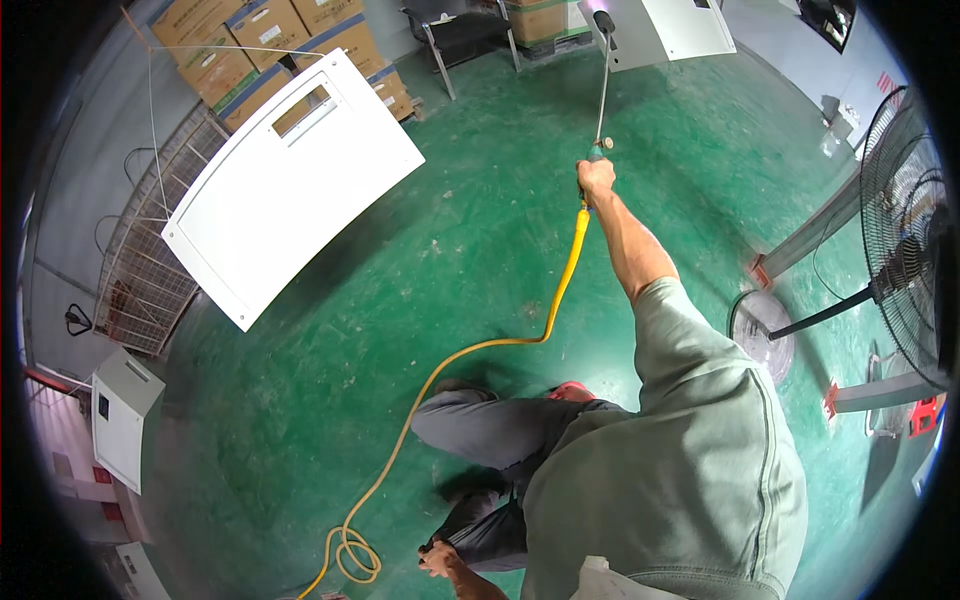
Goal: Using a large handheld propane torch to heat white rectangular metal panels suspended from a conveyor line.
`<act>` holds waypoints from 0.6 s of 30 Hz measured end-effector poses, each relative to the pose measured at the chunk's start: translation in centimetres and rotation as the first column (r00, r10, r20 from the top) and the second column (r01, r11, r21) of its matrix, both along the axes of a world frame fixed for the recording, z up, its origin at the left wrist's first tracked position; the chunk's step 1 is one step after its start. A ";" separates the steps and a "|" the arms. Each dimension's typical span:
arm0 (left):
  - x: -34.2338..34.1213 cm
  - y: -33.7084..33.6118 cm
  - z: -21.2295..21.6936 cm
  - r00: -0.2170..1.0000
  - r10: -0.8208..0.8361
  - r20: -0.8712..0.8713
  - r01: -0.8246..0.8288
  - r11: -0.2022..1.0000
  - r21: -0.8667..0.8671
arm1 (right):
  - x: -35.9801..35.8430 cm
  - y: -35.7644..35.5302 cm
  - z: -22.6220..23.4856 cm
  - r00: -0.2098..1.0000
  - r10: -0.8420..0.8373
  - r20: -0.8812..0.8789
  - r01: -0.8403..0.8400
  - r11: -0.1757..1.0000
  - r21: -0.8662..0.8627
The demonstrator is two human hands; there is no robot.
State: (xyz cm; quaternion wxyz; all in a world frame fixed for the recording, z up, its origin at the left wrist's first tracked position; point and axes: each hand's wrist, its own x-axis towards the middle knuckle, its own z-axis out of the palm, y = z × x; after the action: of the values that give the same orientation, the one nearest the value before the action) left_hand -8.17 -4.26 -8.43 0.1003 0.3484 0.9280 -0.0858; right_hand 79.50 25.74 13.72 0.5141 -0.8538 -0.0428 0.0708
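Stretched far forward, my right hand (596,178) is wrapped round the handle of a gas torch (603,95). The torch's long thin metal tube ends in a dark nozzle, with a purplish glow at its tip. That tip is at a white panel (672,32) with cut-outs at the top. From the handle a yellow hose (462,352) runs down across the floor into a loose coil. Low beside my leg, my left hand (437,558) is closed; something small and dark shows at its fingers, but I cannot make it out.
A large white panel (300,190) hangs on wires at the left. Behind it are a wire cage (150,250) and stacked cardboard boxes (270,30). A black chair (455,40) stands at the back. At the right are a pedestal fan (905,250) and metal posts (815,220).
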 end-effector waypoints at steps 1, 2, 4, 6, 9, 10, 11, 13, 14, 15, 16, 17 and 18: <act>0.0 -0.2 0.1 1.000 0.015 -0.002 -0.015 1.000 0.010 | 0.3 0.1 0.1 1.000 0.007 -0.019 -0.008 1.000 -0.010; -0.1 -0.5 0.3 1.000 0.030 -0.003 -0.030 0.999 0.019 | 0.7 0.1 0.3 0.999 0.014 -0.037 -0.015 1.000 -0.020; -0.5 -1.3 0.9 0.997 0.076 -0.010 -0.076 0.997 0.003 | 0.3 0.5 0.4 0.997 0.046 -0.054 -0.050 0.996 -0.078; 0.4 -0.2 1.3 0.996 0.084 0.022 -0.084 0.996 0.018 | 2.7 -0.3 0.3 0.999 0.008 -0.054 -0.013 0.996 -0.087; 4.4 -0.1 4.3 0.975 0.191 0.111 -0.197 0.979 0.048 | 2.6 -1.8 -0.9 0.992 0.109 0.058 -0.089 0.957 -0.277; 6.1 -0.5 7.0 0.962 0.236 0.136 -0.246 0.967 0.065 | 1.2 -2.5 -1.5 0.992 0.120 0.043 -0.105 0.961 -0.257; 5.7 1.1 6.4 0.978 0.145 0.150 -0.154 0.986 0.055 | 3.4 -4.2 -1.9 0.999 0.039 0.018 -0.036 0.987 -0.155; 6.5 1.3 7.7 0.962 0.200 0.185 -0.215 0.974 0.069 | 1.4 -7.4 -3.9 0.989 0.145 0.030 -0.143 0.988 -0.064; 3.2 -1.3 7.0 0.993 0.107 0.052 -0.112 0.987 0.118 | -2.7 -8.2 -5.1 0.973 0.227 -0.049 -0.217 0.964 0.156; 4.1 0.8 7.5 0.977 0.163 0.137 -0.173 0.983 0.064 | -3.7 -9.4 -5.4 0.968 0.245 0.061 -0.252 0.954 0.161; 4.7 0.3 7.9 0.968 0.186 0.169 -0.203 0.975 0.086 | -5.8 -11.0 -5.4 0.963 0.268 0.039 -0.270 0.942 0.200; 4.9 -0.3 8.1 0.973 0.174 0.151 -0.186 0.980 0.065 | -7.5 -12.8 -5.5 0.941 0.334 0.052 -0.336 0.905 0.262; 6.3 -0.4 8.1 0.966 0.202 0.158 -0.218 0.972 0.086 | -7.2 -15.5 -6.2 0.918 0.378 0.121 -0.396 0.881 0.260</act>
State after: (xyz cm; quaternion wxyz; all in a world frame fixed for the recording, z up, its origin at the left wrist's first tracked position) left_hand -1.85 -4.64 -0.31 0.1595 0.2581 0.9529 -0.0010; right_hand 72.28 10.28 7.48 0.6030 -0.7487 -0.2391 0.1368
